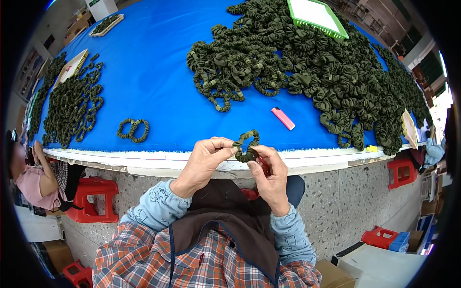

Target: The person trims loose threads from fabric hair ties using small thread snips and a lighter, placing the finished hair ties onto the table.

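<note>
Our plaid shirt (pixel 149 252) and brown apron (pixel 223 206) lie nearest the camera, well this side of the pink lighter (pixel 283 118), which rests on the blue tablecloth (pixel 149 86). Left of that lighter and nearer us, we hold up a dark green scrunchie (pixel 245 157). Our left hand (pixel 204 158) pinches its left side between thumb and forefinger. Our right hand (pixel 273 180) has thumb and forefinger closed at its lower right edge, with a red-handled tool (pixel 263 165), partly hidden, among the curled fingers. Well left of the lighter lie two loose scrunchies (pixel 133 129), touching; beyond it and to its right spreads a scrunchie heap (pixel 345 77).
</note>
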### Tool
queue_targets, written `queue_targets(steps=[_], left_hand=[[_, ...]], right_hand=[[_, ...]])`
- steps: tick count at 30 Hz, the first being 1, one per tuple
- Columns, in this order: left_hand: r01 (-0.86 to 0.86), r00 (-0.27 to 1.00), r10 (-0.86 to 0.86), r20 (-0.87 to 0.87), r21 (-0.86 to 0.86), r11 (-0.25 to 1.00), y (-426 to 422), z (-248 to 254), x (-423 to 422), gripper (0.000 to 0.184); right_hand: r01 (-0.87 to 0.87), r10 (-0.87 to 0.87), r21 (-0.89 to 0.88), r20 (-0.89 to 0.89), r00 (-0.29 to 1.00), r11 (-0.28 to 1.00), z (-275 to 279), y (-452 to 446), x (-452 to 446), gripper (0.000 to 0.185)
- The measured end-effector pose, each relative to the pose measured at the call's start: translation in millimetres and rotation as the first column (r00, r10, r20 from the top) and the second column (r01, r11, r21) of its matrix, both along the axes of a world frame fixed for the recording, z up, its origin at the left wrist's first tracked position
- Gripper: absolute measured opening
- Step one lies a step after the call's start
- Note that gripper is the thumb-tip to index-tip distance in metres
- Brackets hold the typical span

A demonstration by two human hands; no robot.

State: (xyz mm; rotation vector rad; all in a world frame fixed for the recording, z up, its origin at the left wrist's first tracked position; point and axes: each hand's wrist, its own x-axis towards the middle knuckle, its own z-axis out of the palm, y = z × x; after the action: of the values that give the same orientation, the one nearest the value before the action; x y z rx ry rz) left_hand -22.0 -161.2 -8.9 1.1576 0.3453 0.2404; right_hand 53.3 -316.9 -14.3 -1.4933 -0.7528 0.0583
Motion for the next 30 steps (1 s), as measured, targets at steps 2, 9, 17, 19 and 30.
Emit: queue_targets(steps=[2, 9, 17, 19, 30], left_hand=[[0.01, 1.0, -0.01, -0.007, 0.017, 1.0, -1.7, 2.4, -0.3, 0.009], [0.012, 1.0, -0.011, -0.007, 0.096, 0.995, -3.7, 3.0, 0.4, 0.01], [0.023, 0.999, -0.021, -0.034, 0.076, 0.997, -0.6, -5.1, -2.5, 0.01], [0.01, 1.0, -0.009, -0.023, 0.056, 0.998, 4.8, -4.2, -2.1, 0.01], [-0.213, 0.825, 0.555, -0.107, 0.851, 0.48, 133.9, 21.1, -81.1, 0.027]], right_hand=[[0.017, -0.011, -0.074, 0.078, 0.997, 0.997, 1.6, -2.3, 4.1, 0.032], [0.045, -0.017, -0.164, 0.17, 0.985, 0.985, 1.2, -4.7, 8.0, 0.029], [-0.052, 0.045, -0.093, -0.076, 0.996, 0.994, -5.1, -8.9, 9.5, 0.022], [-0.12, 0.129, 0.05, -0.303, 0.944, 0.992, -9.3, -7.6, 15.1, 0.022], [0.344, -0.24, -0.493, 0.263, 0.934, 0.799, -9.0, 58.3, 138.6, 0.03]])
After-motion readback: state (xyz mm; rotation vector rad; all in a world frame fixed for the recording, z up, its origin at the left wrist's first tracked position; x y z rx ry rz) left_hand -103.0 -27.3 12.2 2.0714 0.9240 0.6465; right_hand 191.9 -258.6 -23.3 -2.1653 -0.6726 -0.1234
